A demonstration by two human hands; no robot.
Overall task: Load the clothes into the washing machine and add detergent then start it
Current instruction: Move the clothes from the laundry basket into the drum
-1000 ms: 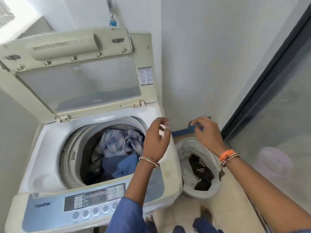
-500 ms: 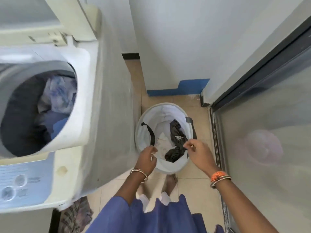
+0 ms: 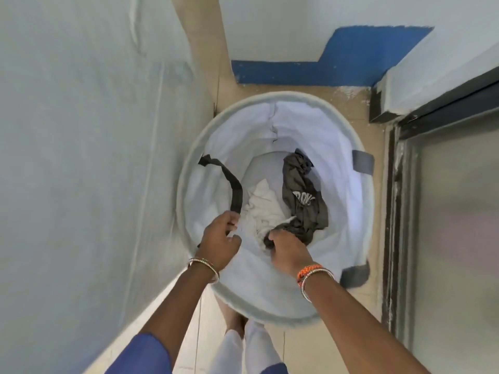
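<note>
- Head view: my right hand (image 3: 290, 251) is bunched around the near end of the dark garment (image 3: 303, 203) down in the white hamper (image 3: 359, 211).
- Left hand (image 3: 220, 240) pinches the dark strap (image 3: 233, 182) at the rim beside it.
- Risk imo: the white cloth (image 3: 263, 205) between my hands snags and drops on the floor.
- Washer's not visible, so the swing back is blind-ish.

a single head view is given, aimed steeply down from close above the laundry basket (image 3: 275, 103), whose round opening is seen near the centre of the frame.
</note>
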